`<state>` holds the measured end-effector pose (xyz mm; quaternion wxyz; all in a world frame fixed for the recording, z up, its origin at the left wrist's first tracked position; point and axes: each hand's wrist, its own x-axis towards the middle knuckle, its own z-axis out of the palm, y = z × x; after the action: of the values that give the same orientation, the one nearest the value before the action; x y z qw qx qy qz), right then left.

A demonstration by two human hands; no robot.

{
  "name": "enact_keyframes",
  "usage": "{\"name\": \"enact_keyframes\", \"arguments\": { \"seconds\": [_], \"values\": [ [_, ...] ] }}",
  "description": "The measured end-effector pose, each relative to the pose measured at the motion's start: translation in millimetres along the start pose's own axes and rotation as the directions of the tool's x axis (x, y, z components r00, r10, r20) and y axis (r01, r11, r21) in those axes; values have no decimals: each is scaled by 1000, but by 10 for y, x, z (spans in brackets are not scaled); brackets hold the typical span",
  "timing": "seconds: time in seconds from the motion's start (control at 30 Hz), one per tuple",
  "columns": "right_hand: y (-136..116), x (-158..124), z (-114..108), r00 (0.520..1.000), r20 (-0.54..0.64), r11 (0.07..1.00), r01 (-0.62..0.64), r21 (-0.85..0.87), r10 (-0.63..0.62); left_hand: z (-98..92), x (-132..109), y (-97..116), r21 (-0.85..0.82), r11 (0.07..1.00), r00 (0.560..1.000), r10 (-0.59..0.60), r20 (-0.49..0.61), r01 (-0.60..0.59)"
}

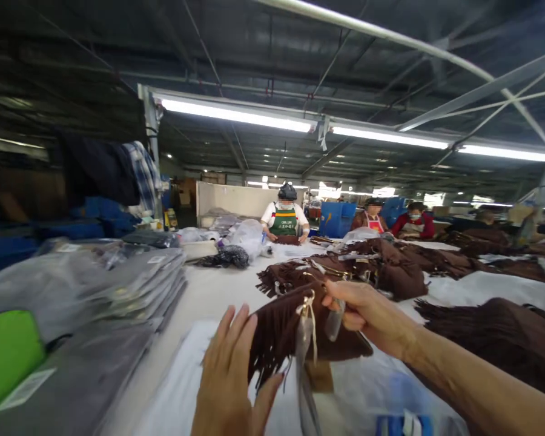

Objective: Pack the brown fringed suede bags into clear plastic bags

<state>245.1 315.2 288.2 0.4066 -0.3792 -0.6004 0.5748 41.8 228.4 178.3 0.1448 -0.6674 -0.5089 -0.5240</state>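
My right hand [366, 312] is closed on the top edge of a brown fringed suede piece [284, 336], lifted above the white table [209, 290]. A cream tag string and a clear strip hang from it. My left hand [227, 375] has its fingers stretched out and lies against the fringe on the left side. A clear plastic bag [372, 387] lies below the piece.
Stacks of grey packed bags [131, 278] and a green sheet [6, 354] sit on the left. Piles of brown fringed pieces [381, 266] cover the right side. Other workers [285, 218] stand at the far end by blue bins [336, 219].
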Motion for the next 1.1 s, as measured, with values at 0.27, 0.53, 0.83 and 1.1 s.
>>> {"name": "enact_keyframes", "arguments": {
  "seconds": [0.27, 0.53, 0.83, 1.1],
  "values": [
    [274, -1043, 791, 933, 305, 974, -219, 63, 190, -690, -465, 172, -55, 965, 894, -217, 391, 258],
    [400, -1610, 934, 904, 352, 953, -155, -260, 243, -997, -1024, 221, -225, 932, 942, -227, 249, 284],
    [1407, -1620, 188, 965, 152, 297, 213, -931, -215, -1185, -1217, 21, -472, 722, 859, -366, 359, 505],
    [1894, -1433, 383, 940, 335, 506, 321, -800, -67, -1382, -1310, -224, -519, 462, 689, -577, 440, 719]
  ]
}}
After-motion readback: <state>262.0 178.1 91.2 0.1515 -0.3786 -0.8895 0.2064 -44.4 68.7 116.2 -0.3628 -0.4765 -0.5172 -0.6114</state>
